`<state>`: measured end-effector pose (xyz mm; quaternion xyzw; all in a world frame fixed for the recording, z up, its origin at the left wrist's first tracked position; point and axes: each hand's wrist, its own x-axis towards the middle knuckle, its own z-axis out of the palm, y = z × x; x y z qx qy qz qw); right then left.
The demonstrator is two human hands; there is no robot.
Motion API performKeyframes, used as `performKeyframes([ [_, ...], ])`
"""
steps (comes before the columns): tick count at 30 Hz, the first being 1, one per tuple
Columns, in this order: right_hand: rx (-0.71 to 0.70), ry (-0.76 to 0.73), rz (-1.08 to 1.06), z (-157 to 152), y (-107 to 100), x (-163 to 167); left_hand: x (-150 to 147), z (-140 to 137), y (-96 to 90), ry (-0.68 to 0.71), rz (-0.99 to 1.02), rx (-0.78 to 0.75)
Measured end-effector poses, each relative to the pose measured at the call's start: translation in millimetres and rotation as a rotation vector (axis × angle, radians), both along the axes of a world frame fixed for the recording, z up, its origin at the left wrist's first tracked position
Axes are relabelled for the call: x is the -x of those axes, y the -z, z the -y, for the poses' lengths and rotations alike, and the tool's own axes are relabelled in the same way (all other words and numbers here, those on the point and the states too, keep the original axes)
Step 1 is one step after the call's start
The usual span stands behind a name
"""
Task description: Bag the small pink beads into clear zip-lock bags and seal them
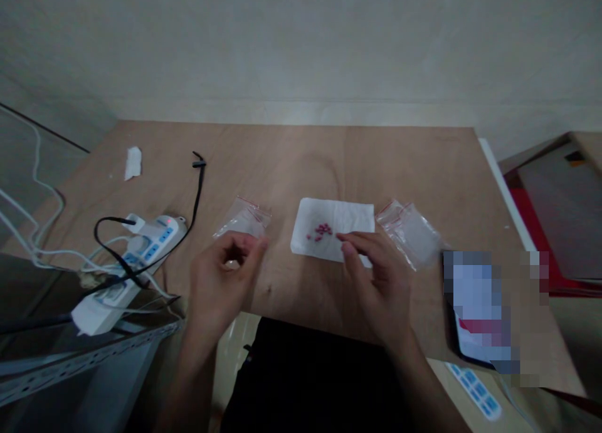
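My left hand [226, 273] is curled, thumb and fingers brought together in front of a clear zip bag [247, 217] with a red seal line. Whether its fingers touch the bag or hold something small is hidden. A white cloth-like sheet [305, 210] lies flat near the middle of the table. On it is a loose cluster of several small dark-red beads [322, 230]. My right hand [380, 276] reaches over the sheet's right part, its thumb and index finger pinched close beside the beads. Anything between those fingertips is too small to make out.
Right of the sheet lies a second clear zip bag [416, 235]. A partly pixelated phone [475, 307] rests near the right front edge. At left sits a white power strip [162, 235] with tangled cables and a black cord [199, 182]. A white scrap [133, 162] lies farther back.
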<state>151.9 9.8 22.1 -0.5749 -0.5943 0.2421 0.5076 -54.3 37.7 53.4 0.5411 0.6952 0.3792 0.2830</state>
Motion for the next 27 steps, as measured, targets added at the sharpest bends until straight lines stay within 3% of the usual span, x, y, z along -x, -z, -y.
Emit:
performKeyframes([
  [3,0.089,-0.193,-0.201,-3.2,-6.5,24.3,-42.9,3.0,7.1,0.138,0.444,0.046],
  [7,0.136,-0.139,-0.356,-3.8,-2.5,17.5,-75.1,0.5,31.2,0.178,0.78,0.066],
  [10,0.167,-0.147,-0.277,-1.2,-2.0,2.5,-82.3,1.1,43.9,0.197,0.912,0.1],
  [16,0.214,-0.131,-0.159,3.5,-3.2,-4.4,-84.0,4.6,48.3,0.218,0.939,0.148],
  [21,0.291,-0.106,-0.233,8.5,4.1,-1.5,-80.9,7.3,48.7,0.221,0.78,0.144],
  [27,0.274,-0.15,-0.37,11.1,4.3,-4.8,-83.8,10.7,48.3,0.227,0.722,0.129],
])
